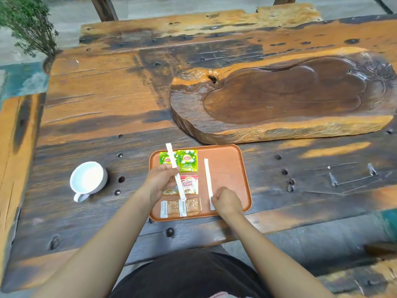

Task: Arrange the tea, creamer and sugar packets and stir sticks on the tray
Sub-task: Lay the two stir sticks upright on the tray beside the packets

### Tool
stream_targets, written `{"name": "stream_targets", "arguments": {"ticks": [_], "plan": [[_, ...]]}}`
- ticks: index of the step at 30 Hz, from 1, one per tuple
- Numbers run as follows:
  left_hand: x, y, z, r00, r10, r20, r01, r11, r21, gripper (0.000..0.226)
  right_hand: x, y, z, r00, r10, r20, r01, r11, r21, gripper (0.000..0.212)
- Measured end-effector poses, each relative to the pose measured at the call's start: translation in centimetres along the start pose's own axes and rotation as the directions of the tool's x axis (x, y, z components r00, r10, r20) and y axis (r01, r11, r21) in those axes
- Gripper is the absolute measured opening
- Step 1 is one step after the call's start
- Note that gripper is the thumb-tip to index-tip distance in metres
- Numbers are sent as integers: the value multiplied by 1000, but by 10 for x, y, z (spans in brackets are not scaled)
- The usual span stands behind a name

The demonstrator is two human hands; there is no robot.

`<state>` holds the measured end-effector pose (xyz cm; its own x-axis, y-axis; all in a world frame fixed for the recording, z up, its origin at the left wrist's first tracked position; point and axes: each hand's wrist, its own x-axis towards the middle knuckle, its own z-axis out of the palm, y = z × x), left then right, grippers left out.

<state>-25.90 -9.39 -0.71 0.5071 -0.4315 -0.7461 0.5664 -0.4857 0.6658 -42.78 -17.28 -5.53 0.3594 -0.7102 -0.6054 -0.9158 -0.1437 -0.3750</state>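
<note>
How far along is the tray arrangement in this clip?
Nearly finished. Done: two green tea packets, creamer packets and two sugar packets lie in rows on the tray. In hand: the right hand touches the near end of one stir stick lying on the tray. Left: the left hand holds the second stir stick, not yet placed.

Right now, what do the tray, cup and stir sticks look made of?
Tray: likely matte plastic; uniform terracotta, moulded rounded rim; could be coated wood.
Cup: glazed white ceramic, glossy, thick-walled.
Stir sticks: only white paper sleeves show; what is inside stays hidden. One is in the left hand.
</note>
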Motion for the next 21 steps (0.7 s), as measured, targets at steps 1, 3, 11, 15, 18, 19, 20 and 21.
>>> {"name": "stream_targets", "arguments": {"ticks": [1,3,11,15,18,19,20,21], "plan": [[-1,-2,4,1000,-2,21,2,1000,1,11,1,1,-2,998,-56,-3,56,996,67,17],[-6,-5,16,998,-17,68,17,1000,-7,9,-1,-1,-9,985,-170,30,152,935,321,13],[-13,-13,65,988,-37,152,54,992,-112,12,-13,-6,-38,951,-294,92,163,733,660,15],[-13,-20,79,998,10,61,-4,996,-85,22,-20,0,-48,936,-300,-183,317,946,68,11],[-15,-25,92,1000,28,10,-27,998,-57,18,-30,1,-49,869,-448,-211,413,891,-190,21],[-15,-27,95,999,39,-24,-40,998,-40,17,-32,2,-48,852,-482,-206,445,873,-202,23],[-13,-28,97,998,48,-51,-49,999,-23,15,-33,3,-48,843,-501,-195,469,863,-188,23],[-12,-29,98,997,53,-62,-54,998,-10,13,-33,6,-48,845,-505,-180,486,863,-140,22]]}}
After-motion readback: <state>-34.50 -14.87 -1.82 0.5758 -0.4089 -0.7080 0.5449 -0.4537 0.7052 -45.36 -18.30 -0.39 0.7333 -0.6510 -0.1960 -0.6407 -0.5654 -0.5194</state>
